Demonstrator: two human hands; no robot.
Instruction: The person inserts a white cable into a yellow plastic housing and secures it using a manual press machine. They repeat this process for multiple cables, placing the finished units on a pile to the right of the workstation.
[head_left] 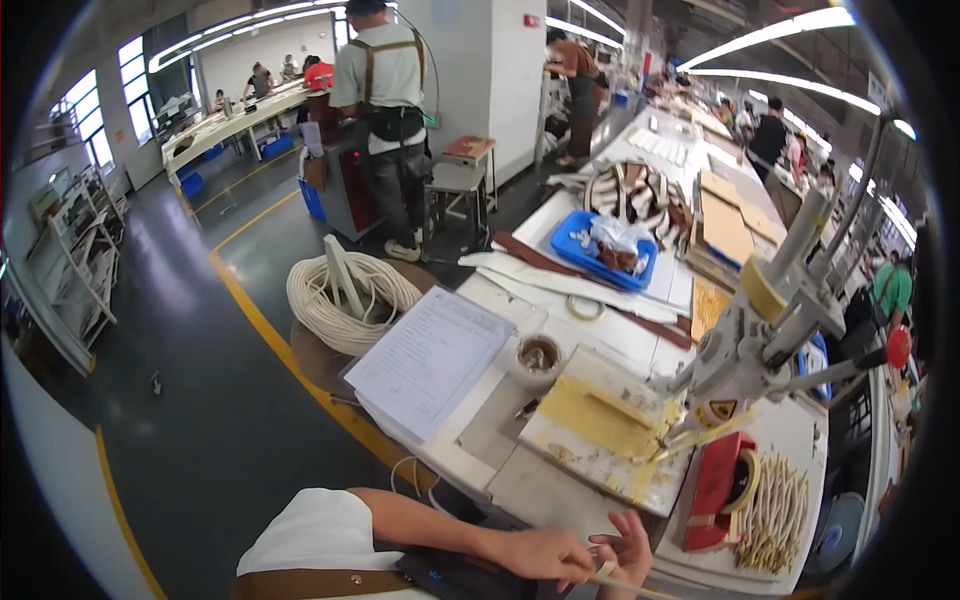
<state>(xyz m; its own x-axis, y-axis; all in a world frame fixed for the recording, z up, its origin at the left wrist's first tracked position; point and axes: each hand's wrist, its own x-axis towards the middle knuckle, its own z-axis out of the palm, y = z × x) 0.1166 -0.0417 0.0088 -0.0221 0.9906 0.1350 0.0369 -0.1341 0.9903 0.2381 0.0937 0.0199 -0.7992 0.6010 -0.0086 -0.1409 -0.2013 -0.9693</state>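
At the lower edge, in front of my body, my left hand (552,556) closes in a pinch on a thin white cord (650,592). Close against it is my right hand (630,550), its outer fingers raised and apart, its thumb and forefinger beside the cord. A small pale yellow piece (605,570), like masking tape, shows between the hands. Their overlap hides the exact grip. To the right, a red tape dispenser (712,500) holds a roll of tape (742,480). Beside it lies a bundle of short white cords (778,505) with yellowish ends.
A hand press (745,345) with a red-knobbed lever rises over a tape-covered board (610,425). Papers (430,355), a round cup (538,358), a blue tray (605,250) and a coil of white rope (345,300) are around. A person (385,100) stands farther off.
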